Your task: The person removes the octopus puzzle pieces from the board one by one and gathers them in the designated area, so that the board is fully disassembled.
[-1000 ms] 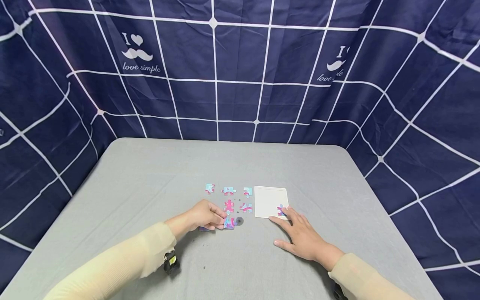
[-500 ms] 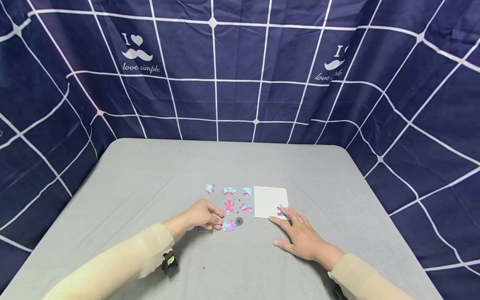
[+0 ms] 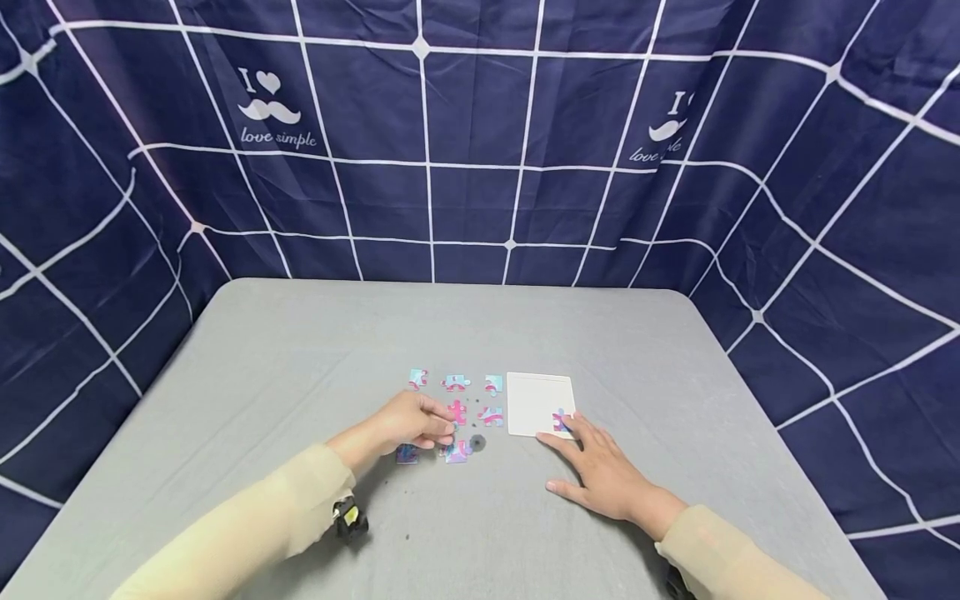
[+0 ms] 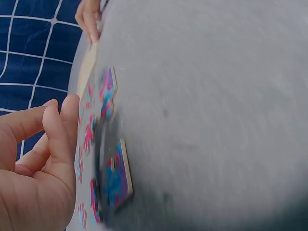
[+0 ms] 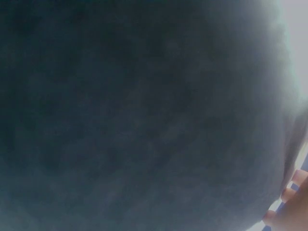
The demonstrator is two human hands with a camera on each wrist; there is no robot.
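Note:
My left hand (image 3: 408, 421) hovers over the jigsaw pieces with its fingers loosely bent; the left wrist view shows nothing between the fingertips (image 4: 55, 125). Just below it lie a dark blue-purple piece (image 3: 407, 454) and a lilac-blue piece (image 3: 457, 452). A pink piece (image 3: 457, 412) lies at the fingertips, partly covered. My right hand (image 3: 600, 471) is spread, its fingertips resting at the lower right of a white square tray (image 3: 536, 400). One purple-pink piece (image 3: 559, 421) sits in that tray corner, partly under a finger. The right wrist view is mostly dark.
Further pieces lie left of the tray: a light blue one (image 3: 492, 383), a blue-pink one (image 3: 491, 416), one with a pink arch (image 3: 455, 382) and a far-left one (image 3: 417, 378). A dark round stain (image 3: 477, 443) marks the grey tabletop (image 3: 337, 350). Navy curtains (image 3: 480, 200) surround it.
My left hand has let go of the lilac-blue piece, which now lies flat, and has risen slightly up and right, uncovering the dark blue-purple piece. My right hand stays put.

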